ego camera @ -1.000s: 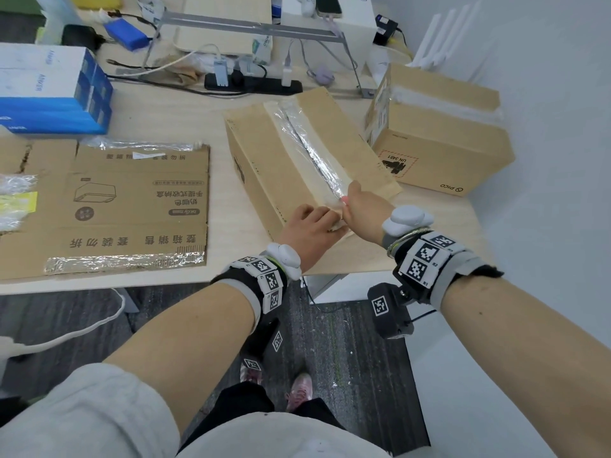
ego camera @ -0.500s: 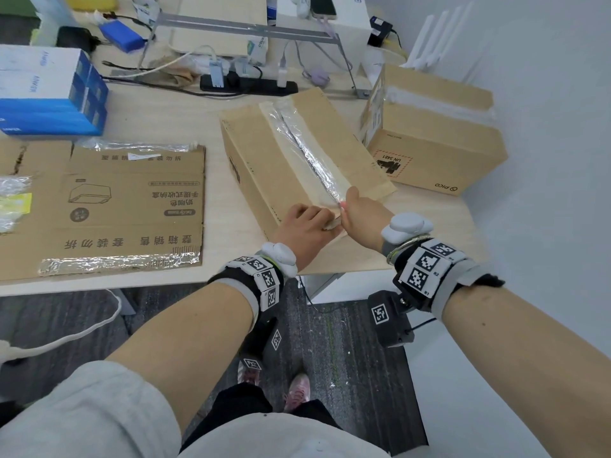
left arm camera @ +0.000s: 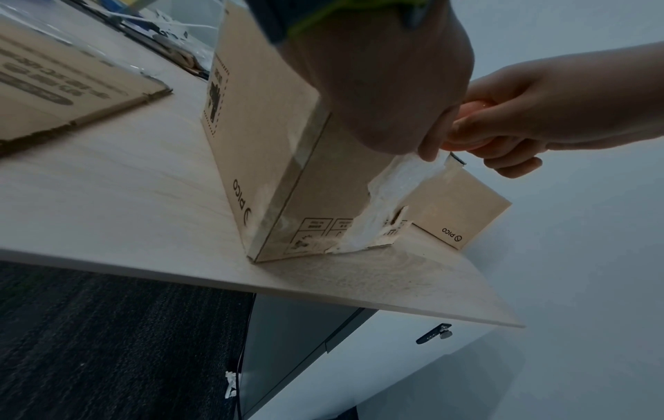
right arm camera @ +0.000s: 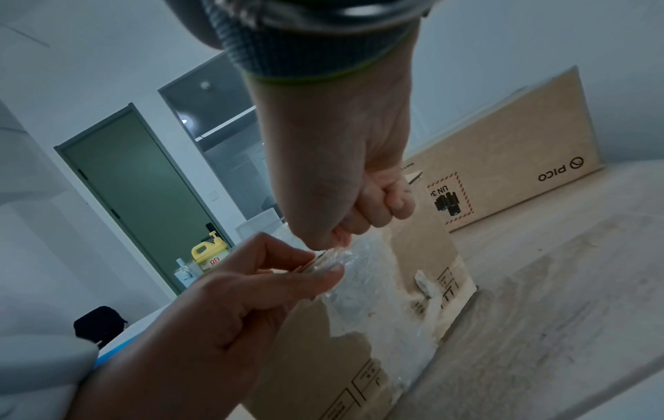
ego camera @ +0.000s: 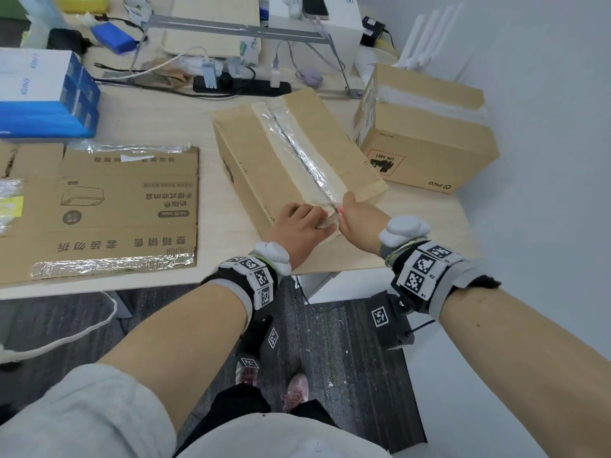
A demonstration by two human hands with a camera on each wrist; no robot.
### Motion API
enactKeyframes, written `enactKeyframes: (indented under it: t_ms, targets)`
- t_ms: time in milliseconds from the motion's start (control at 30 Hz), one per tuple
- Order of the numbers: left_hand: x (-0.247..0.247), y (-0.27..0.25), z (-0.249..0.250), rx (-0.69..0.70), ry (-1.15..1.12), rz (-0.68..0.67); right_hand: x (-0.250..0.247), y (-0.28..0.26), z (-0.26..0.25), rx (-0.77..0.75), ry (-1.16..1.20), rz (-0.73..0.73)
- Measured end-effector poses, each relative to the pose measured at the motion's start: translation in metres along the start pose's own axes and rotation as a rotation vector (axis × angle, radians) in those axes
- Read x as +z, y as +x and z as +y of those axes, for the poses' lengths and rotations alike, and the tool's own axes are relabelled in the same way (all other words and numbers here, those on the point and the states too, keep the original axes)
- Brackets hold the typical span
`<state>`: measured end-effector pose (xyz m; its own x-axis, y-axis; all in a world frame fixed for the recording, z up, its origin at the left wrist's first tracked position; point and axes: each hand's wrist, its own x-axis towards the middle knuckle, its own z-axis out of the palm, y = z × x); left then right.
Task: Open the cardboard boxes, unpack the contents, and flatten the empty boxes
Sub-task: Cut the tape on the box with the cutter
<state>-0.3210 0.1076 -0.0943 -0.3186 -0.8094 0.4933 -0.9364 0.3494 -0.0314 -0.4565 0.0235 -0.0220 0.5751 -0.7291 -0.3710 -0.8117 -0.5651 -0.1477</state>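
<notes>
Left hand [ego camera: 299, 226] — fingers pinched on the loose end of clear packing tape [ego camera: 307, 160] at the near edge of the sealed cardboard box [ego camera: 264, 166]. Right hand [ego camera: 358, 216] — clenched against the same tape end. Box stood on the desk [ego camera: 158, 127], beside a second PICO box [ego camera: 426, 140].

The head camera looks steeply down over both forearms at the pale wooden desk [ego camera: 158, 127]. Each wrist camera sits close, low beside the taped brown cardboard box [ego camera: 264, 160], their shared subject.
</notes>
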Motion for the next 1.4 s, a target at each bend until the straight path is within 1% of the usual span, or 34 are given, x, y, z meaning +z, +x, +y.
enactKeyframes:
  t_ms: [100,233,333,500,600,667,733,767,833,900,967,1033,1267,1400]
  targets:
    - [0.0,-0.001,0.0,-0.016,-0.024,-0.03,-0.002,0.0,0.0,0.008,-0.008,-0.01]
    - [-0.002,-0.002,0.001,-0.004,-0.01,-0.094,-0.002,-0.005,0.002,-0.022,-0.001,-0.012]
    - [-0.005,-0.001,0.0,-0.005,-0.021,-0.098,-0.002,-0.006,0.004,-0.041,0.018,0.003]
    - [-0.007,0.0,0.0,-0.012,-0.052,-0.12,-0.006,-0.008,0.005,-0.048,0.046,-0.023]
    - [-0.007,0.0,-0.002,-0.026,-0.057,-0.107,-0.011,-0.01,0.009,-0.074,0.088,-0.018]
    - [-0.009,0.001,-0.003,-0.09,-0.172,-0.119,-0.015,-0.012,0.01,-0.094,0.134,0.063]
    - [-0.012,0.004,-0.003,-0.246,-0.305,-0.119,-0.021,-0.01,0.008,-0.107,0.181,0.18]
    - [-0.013,0.006,-0.002,-0.328,-0.346,-0.103,-0.024,-0.008,0.005,-0.108,0.188,0.216]
    - [-0.008,0.007,-0.002,-0.41,-0.333,-0.052,-0.027,0.005,-0.003,-0.117,0.159,0.221]
    - [-0.004,0.007,-0.001,-0.379,-0.266,-0.048,-0.027,0.018,-0.01,-0.109,0.112,0.192]
    - [0.003,0.006,0.001,-0.327,-0.195,-0.035,-0.027,0.027,-0.012,-0.084,0.062,0.133]
    - [0.006,0.004,-0.001,-0.307,-0.16,-0.027,-0.027,0.036,-0.017,-0.07,0.023,0.073]
    - [0.01,0.004,0.003,-0.298,-0.088,0.002,-0.025,0.039,-0.022,-0.041,-0.076,0.036]
    - [0.008,0.005,0.006,-0.313,-0.068,-0.029,-0.022,0.035,-0.021,-0.034,-0.063,0.02]
